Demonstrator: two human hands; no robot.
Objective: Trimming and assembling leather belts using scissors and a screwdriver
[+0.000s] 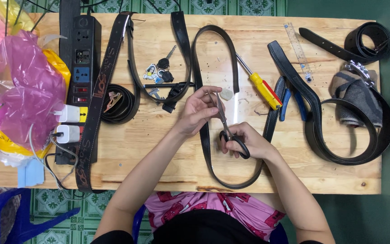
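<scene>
My right hand (249,141) grips black-handled scissors (229,131) by the loops, blades pointing up toward my left hand (198,110). The fingers of my left hand pinch something small at the blade tips, too small to identify, right over a long black belt (205,138) that loops across the middle of the wooden table (159,153). A small pale scrap (226,94) lies just above my left fingertips.
A yellow-and-red screwdriver (262,88), blue pliers (286,103), clear ruler (298,45), keys (159,70), other belts (335,117) and a grey cloth (355,97) lie around. At the left are a black power strip (81,68) with chargers, pink plastic bags (21,90) and a blue chair (5,217).
</scene>
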